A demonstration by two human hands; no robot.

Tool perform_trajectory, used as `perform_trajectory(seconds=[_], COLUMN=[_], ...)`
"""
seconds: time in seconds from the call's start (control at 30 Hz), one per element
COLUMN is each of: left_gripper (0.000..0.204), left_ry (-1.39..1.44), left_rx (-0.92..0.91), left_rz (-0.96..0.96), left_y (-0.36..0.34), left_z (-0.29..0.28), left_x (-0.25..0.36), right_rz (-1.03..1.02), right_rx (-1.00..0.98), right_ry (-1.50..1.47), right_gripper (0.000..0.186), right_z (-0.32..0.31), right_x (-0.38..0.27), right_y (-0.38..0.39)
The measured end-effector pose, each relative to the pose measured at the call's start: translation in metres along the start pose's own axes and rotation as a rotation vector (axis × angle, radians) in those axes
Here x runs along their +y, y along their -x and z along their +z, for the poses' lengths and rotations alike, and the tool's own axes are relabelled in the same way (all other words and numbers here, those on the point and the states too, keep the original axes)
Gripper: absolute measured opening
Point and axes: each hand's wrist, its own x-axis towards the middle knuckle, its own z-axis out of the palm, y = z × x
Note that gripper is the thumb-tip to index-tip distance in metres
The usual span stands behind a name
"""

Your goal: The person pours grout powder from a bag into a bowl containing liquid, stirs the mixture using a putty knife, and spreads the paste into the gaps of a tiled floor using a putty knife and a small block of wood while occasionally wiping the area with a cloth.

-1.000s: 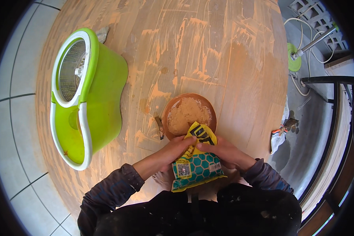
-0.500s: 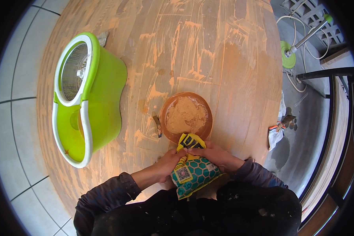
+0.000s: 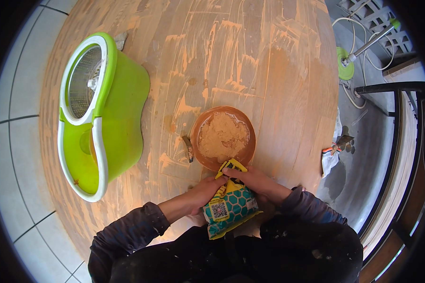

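A soft yellow and teal bag [image 3: 231, 207] with a hexagon pattern is held between my two hands. My left hand [image 3: 200, 195] is closed on its left side near the top. On the other side my right hand [image 3: 259, 181] grips the upper edge, thumb on top. The bag's top end leans against the near rim of a round terracotta-coloured bowl [image 3: 251, 152]. Tan powder [image 3: 223, 136] lies heaped inside the bowl. Just left of the bowl rests a small tool [image 3: 188, 148], perhaps a scraper, smeared with tan paste. Fingers under the bag are hidden.
A green mop bucket [image 3: 123, 118] with a metal spinner basket stands at left on the smeared wooden surface [image 3: 293, 94]. Beyond the right edge are a mop [image 3: 347, 63], a white hose [image 3: 365, 42], a white bag [image 3: 330, 161] and a black metal frame [image 3: 392, 88].
More tan powder is heaped in the bowl, toward its near side. The bag's top has flattened a little, and my right thumb has shifted up along it.
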Motion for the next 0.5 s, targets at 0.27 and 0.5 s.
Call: perform_trajectory(seconds=[0.27, 0.5], left_gripper=[0.050, 0.046], left_ry=[0.050, -0.095], left_rx=[-0.024, -0.034], left_rz=[0.002, 0.091], left_y=[-0.025, -0.024], left_z=[0.010, 0.012], left_x=[0.008, 0.016], right_rz=[-0.071, 0.010], right_rx=[0.254, 0.180], right_ry=[0.010, -0.029], right_gripper=[0.030, 0.032], right_z=[-0.004, -0.022], right_x=[-0.010, -0.017], right_y=[0.018, 0.012])
